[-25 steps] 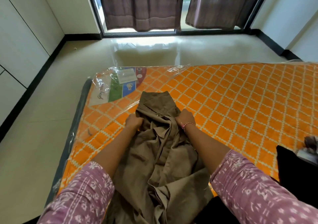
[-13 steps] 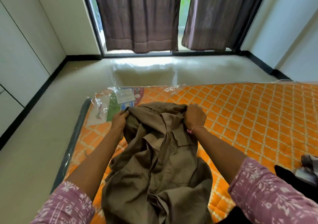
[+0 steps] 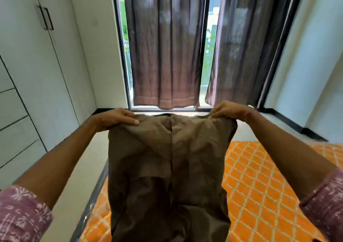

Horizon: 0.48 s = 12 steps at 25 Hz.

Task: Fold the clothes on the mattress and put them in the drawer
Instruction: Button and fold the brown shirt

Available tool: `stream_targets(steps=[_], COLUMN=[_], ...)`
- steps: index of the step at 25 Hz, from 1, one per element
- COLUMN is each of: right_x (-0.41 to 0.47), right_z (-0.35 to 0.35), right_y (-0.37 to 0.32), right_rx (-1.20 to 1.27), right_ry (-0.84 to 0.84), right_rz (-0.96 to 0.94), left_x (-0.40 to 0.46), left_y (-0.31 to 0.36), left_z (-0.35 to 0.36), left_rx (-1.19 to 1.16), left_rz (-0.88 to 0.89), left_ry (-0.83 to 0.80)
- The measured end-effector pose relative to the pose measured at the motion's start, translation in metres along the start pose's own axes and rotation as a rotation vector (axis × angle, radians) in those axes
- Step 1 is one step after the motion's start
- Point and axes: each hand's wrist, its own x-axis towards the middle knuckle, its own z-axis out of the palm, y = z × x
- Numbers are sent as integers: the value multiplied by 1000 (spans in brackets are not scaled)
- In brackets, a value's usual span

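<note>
Mattress (image 3: 269, 195) with orange diamond-pattern cover fills near right of view, grey side edge visible at near left, pale floor beyond it. Wardrobe (image 3: 27, 74), white with dark seams and two dark vertical handles, runs along left wall. Curtains (image 3: 165, 46), brownish and sheer, hang over tall dark-framed window at far centre, greenery showing through gaps between panels. Brown garment (image 3: 168, 167) is held up in the air above near left part of mattress, spread flat toward camera, centre seam running vertically, lower end hanging down out of frame. Left hand (image 3: 115, 117) grips top left corner of garment, thumb on near face of the cloth, fingers curled behind. Right hand (image 3: 228, 109) pinches top right corner the same way, a thin bracelet at its wrist. Both forearms are extended forward, pink patterned sleeves (image 3: 22, 214) at near corners of view.
</note>
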Motion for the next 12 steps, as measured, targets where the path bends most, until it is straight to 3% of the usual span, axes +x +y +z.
stream_targets(steps=[1, 2, 3, 4, 5, 6, 7, 8, 9, 10, 12], right_x=[5, 9, 9, 8, 7, 2, -3, -9, -15, -14, -21], right_z=[-4, -3, -1, -2, -8, -15, -19, -20, -16, -8, 9], right_y=[-9, -19, -30, -38, -43, -46, -46, -45, -41, -36, -38], right_rx=[-261, -401, -397, -245, -5, 204, 243, 108, -135, -388, -682], right_ry=[96, 309, 548, 664, 590, 347, 85, -82, -94, 23, 305], right_rz=[-42, -91, -145, -187, -193, -114, 8, 98, 148, 158, 166], left_x=[2, 9, 13, 14, 13, 8, 1, -5, -9, -11, -8], left_y=[10, 18, 26, 32, 35, 34, 31, 25, 18, 7, -7], left_z=[-3, -1, 3, 7, 6, 5, 4, 7, 12, 21, 41], left_rx=[254, 426, 491, 423, 262, 80, -41, -46, 134, 481, 1060], left_rz=[13, 63, 124, 167, 207, 195, 120, 19, -74, -163, -202], left_ry=[31, 185, 423, 617, 657, 539, 309, 80, -82, -119, 120])
